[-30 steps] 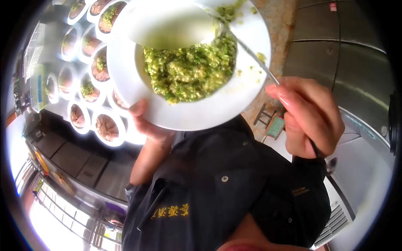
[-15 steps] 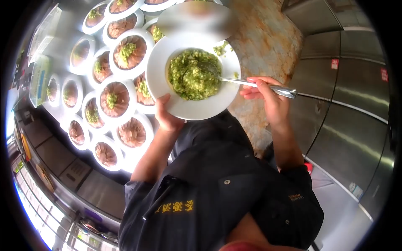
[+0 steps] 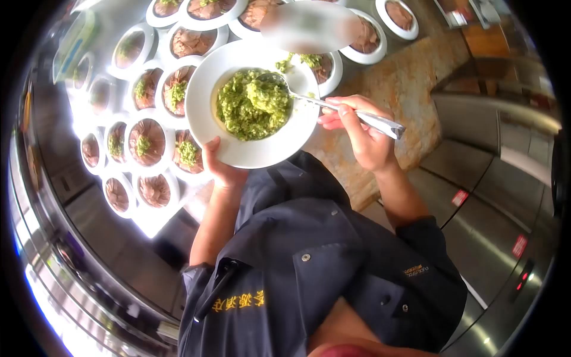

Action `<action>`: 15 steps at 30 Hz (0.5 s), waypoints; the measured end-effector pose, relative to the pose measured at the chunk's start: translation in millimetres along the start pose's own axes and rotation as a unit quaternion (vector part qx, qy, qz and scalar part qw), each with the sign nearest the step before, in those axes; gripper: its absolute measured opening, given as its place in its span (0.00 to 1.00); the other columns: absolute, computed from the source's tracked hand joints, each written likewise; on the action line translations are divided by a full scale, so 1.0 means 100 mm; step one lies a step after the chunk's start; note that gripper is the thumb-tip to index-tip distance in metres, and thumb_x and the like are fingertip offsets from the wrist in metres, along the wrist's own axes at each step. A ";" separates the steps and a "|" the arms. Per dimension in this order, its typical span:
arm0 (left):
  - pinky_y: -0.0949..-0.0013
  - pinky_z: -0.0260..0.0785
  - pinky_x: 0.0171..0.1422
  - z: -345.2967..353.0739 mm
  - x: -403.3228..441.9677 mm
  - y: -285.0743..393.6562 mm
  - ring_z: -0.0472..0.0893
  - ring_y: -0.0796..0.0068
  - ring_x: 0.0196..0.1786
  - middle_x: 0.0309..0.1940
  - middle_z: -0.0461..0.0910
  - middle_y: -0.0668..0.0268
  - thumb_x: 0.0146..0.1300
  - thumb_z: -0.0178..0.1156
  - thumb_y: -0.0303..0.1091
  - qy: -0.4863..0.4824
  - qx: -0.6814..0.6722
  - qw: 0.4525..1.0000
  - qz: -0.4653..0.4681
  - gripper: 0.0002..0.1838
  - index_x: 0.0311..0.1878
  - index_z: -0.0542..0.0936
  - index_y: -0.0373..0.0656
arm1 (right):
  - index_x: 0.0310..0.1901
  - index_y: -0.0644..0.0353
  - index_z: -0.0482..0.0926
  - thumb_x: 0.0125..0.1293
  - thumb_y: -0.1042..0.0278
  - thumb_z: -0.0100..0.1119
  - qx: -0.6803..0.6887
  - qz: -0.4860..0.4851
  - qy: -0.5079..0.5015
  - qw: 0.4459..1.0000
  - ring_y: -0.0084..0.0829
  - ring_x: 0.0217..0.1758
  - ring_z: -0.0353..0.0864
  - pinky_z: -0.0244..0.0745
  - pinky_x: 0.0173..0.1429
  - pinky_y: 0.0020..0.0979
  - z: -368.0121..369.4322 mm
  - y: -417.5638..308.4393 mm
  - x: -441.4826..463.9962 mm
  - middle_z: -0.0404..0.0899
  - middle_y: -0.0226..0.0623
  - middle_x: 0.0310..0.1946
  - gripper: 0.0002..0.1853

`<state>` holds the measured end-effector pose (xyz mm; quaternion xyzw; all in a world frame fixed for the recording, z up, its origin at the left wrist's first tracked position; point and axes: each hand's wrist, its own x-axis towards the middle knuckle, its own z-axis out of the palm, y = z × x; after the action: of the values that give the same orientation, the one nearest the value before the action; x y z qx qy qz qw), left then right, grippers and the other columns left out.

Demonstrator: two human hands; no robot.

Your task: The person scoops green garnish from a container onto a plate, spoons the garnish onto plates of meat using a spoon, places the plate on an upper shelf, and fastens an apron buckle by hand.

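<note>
My left hand (image 3: 223, 165) grips the lower left rim of a wide white plate (image 3: 256, 156), thumb on top. In its deep middle lies a chopped green mix (image 3: 247, 113), with a few bits scattered on the upper right rim. Held between the fingers of my right hand (image 3: 366, 131) is a metal spoon (image 3: 363, 115), its bowl in the upper part of the mix. Left of the plate stand several small white bowls of sliced brown meat (image 3: 146, 143), some topped with the green mix.
More white bowls (image 3: 398, 16) stand along the far side. A brown stone-patterned counter edge (image 3: 386, 89) runs on the right, with steel cabinet doors (image 3: 476, 232) beyond it. A blurred pale oval shape hides part of the view above the plate.
The view has turned, and more bowls show at the top. The spoon has come down from above the plate into the mix, with my right hand now nearer the plate's right rim.
</note>
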<state>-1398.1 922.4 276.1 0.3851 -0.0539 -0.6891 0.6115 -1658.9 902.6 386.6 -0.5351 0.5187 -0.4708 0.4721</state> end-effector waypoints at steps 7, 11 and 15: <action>0.51 0.68 0.72 0.09 0.55 0.02 0.76 0.54 0.66 0.63 0.76 0.55 0.62 0.55 0.45 0.048 -0.053 0.997 0.041 0.34 0.70 0.70 0.39 | 0.53 0.75 0.81 0.80 0.69 0.50 0.083 0.070 0.004 0.994 0.40 0.40 0.91 0.88 0.47 0.34 -0.11 0.29 1.04 0.87 0.51 0.40 0.15; 0.50 0.67 0.73 -0.12 0.87 0.05 0.75 0.53 0.67 0.65 0.74 0.54 0.60 0.56 0.46 0.072 -0.058 0.993 0.070 0.37 0.72 0.67 0.40 | 0.51 0.75 0.80 0.80 0.70 0.52 0.148 0.064 0.037 0.986 0.42 0.40 0.92 0.90 0.47 0.34 -0.20 0.65 1.82 0.87 0.54 0.40 0.14; 0.49 0.70 0.71 -0.13 0.93 -0.06 0.76 0.52 0.67 0.65 0.74 0.54 0.60 0.57 0.50 0.124 -0.069 0.984 0.106 0.39 0.73 0.66 0.41 | 0.51 0.77 0.79 0.80 0.73 0.52 0.066 -0.033 0.031 0.997 0.38 0.39 0.91 0.90 0.48 0.33 -0.26 1.30 2.70 0.87 0.49 0.37 0.13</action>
<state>-1391.1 846.8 220.4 0.4161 0.0295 -0.5698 0.7080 -1693.8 629.7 263.9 -0.5051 0.4826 -0.5357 0.4743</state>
